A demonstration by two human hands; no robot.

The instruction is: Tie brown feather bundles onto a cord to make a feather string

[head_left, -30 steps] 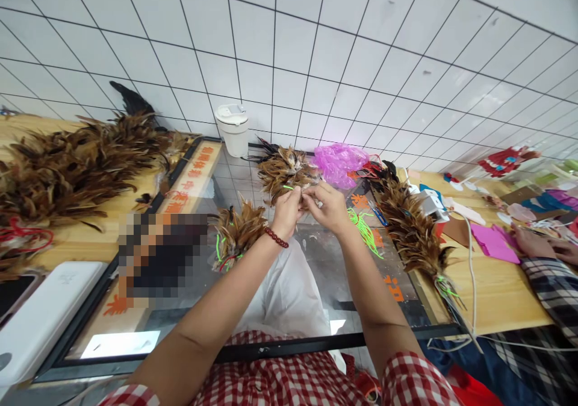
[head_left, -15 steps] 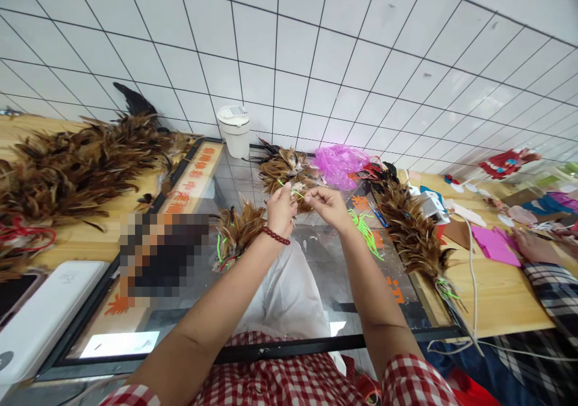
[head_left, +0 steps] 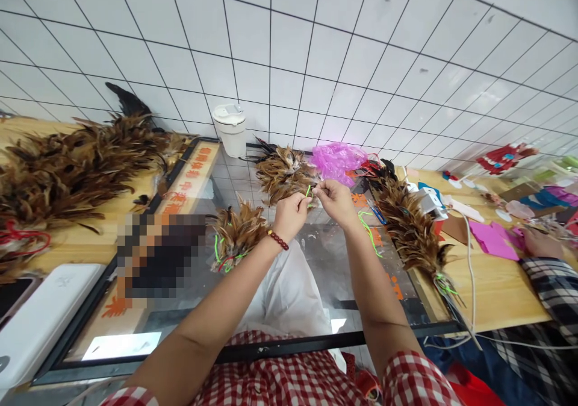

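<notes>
My left hand [head_left: 291, 214], with a dark red bead bracelet [head_left: 279, 240] on its wrist, is pinched closed on a thin bright green cord [head_left: 308, 191]. Fingertip to fingertip with it, my right hand [head_left: 336, 201] is also pinched closed at the cord; what exactly sits between the fingers is partly hidden. Just beyond them lies a brown feather bundle [head_left: 283, 174] on the glass tabletop [head_left: 316, 261]. A smaller feather bundle [head_left: 240, 228] with green and red ties rests left of my left forearm. More green cords [head_left: 372, 237] lie right of my right wrist, partly covered.
A white lidded cup [head_left: 231, 132] and a purple plastic bag [head_left: 338, 160] stand by the tiled wall. Feathers [head_left: 67, 180] pile up at left near a white power bank [head_left: 54, 315]. At right are a long feather bundle [head_left: 401, 219], scissors [head_left: 378, 213] and a co-worker's hand [head_left: 542, 243].
My left hand has moved right, close against my right hand, and the green cord between them now spans a shorter gap. The co-worker's hand has shifted slightly.
</notes>
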